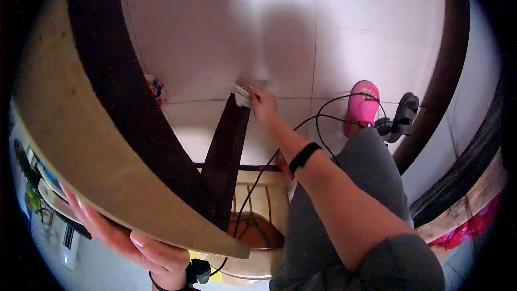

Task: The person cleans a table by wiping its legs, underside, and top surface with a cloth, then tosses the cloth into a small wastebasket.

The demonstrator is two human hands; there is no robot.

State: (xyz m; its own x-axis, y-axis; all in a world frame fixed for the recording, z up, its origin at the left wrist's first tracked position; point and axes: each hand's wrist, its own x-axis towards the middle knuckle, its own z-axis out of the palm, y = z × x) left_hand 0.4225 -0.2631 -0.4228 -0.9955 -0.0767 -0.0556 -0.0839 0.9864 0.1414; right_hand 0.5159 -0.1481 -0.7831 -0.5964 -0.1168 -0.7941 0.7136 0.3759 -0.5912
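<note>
my right hand (263, 106) pinches a white wad (243, 100) — cloth or paper, i cannot tell — at the tip of the dark leg (226, 140), my left hand (164, 253) grips the board (134, 191) by its edge, pink shoe (361, 99) on the floor (377, 27)

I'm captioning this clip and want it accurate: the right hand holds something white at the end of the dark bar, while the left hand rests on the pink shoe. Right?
Not quite: the head view shows the left hand at the edge of the pale board, not on the pink shoe. The rest stands.
</note>
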